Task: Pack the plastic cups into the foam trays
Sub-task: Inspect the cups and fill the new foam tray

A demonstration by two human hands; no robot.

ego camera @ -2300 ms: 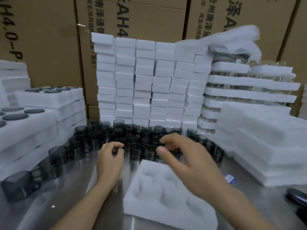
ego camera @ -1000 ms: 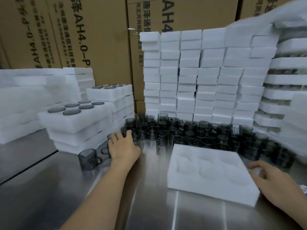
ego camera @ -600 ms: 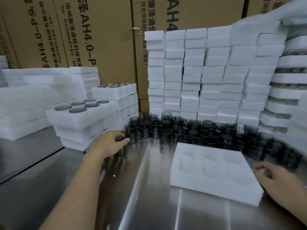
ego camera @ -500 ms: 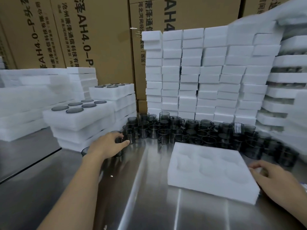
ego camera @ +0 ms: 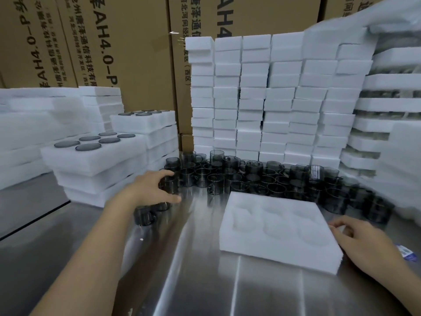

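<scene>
A white foam tray with hollow pockets lies on the steel table, its pockets holding nothing. Behind it stand several smoky grey plastic cups in a crowded band. My left hand curls its fingers and thumb round one grey cup at the left end of that band. Another grey cup lies just below that hand. My right hand rests with relaxed fingers on the tray's right edge.
Filled foam trays with cup rims showing are stacked at left. A wall of white foam blocks rises behind the cups, with more foam stacks at right. Cardboard boxes stand at the back. A small blue-white label lies at right.
My left hand has reached a little further right and closed round a cup at the band's left end. My right hand stays on the tray's right edge.
</scene>
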